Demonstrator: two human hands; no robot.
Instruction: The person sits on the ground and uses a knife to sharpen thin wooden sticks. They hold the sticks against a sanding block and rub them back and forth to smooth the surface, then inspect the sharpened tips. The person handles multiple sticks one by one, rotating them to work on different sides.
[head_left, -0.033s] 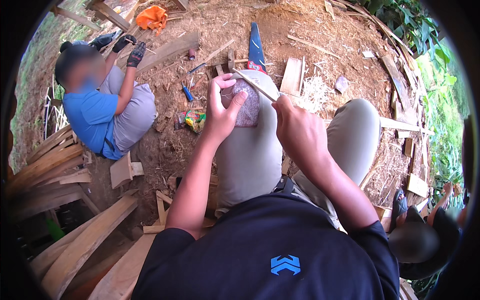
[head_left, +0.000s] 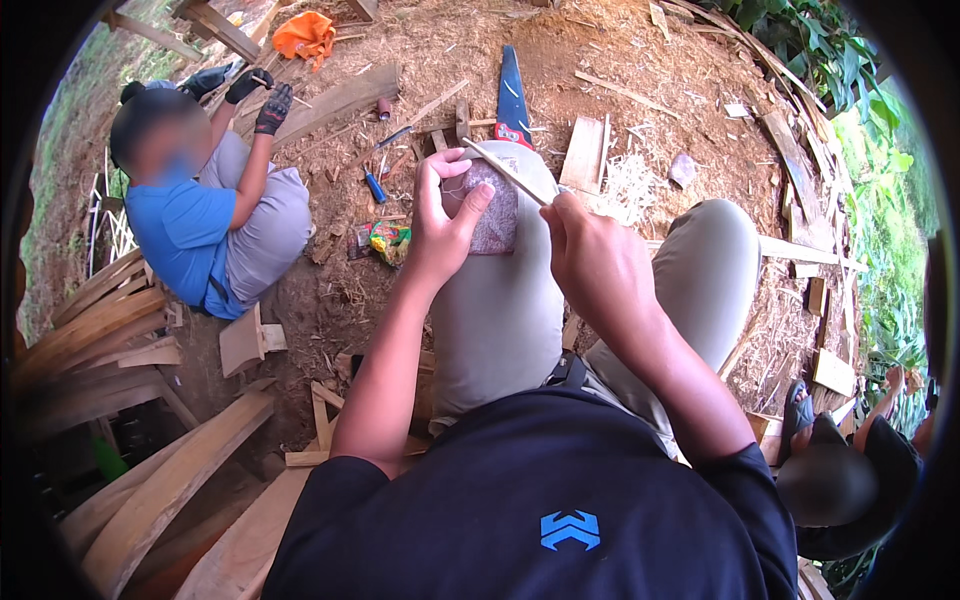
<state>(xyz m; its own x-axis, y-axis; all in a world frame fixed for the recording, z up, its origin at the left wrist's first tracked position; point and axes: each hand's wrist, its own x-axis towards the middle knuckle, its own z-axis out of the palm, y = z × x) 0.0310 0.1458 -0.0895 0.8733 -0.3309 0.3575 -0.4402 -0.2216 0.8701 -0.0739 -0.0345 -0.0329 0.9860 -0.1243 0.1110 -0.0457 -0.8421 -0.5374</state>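
My right hand (head_left: pixel 598 245) grips the near end of a thin, pale wooden stick (head_left: pixel 508 173). The stick slants up and left over my left knee, its far end close to the fingertips of my left hand (head_left: pixel 447 215). That hand is closed, with its thumb pressed on a worn, speckled reddish-grey sheet of sandpaper (head_left: pixel 493 222). The sandpaper lies flat on my knee, partly beneath the stick. Whether the left fingers also touch the stick I cannot tell.
A handsaw (head_left: pixel 512 95) lies just past my knee. Left of it are a blue-handled screwdriver (head_left: pixel 375 187) and a colourful packet (head_left: pixel 390 240). A person in blue (head_left: pixel 200 215) crouches at left; another sits lower right. Planks (head_left: pixel 180 470) pile up at lower left.
My right hand and the near end of the stick have shifted very slightly left. The left hand and the sandpaper stay in place.
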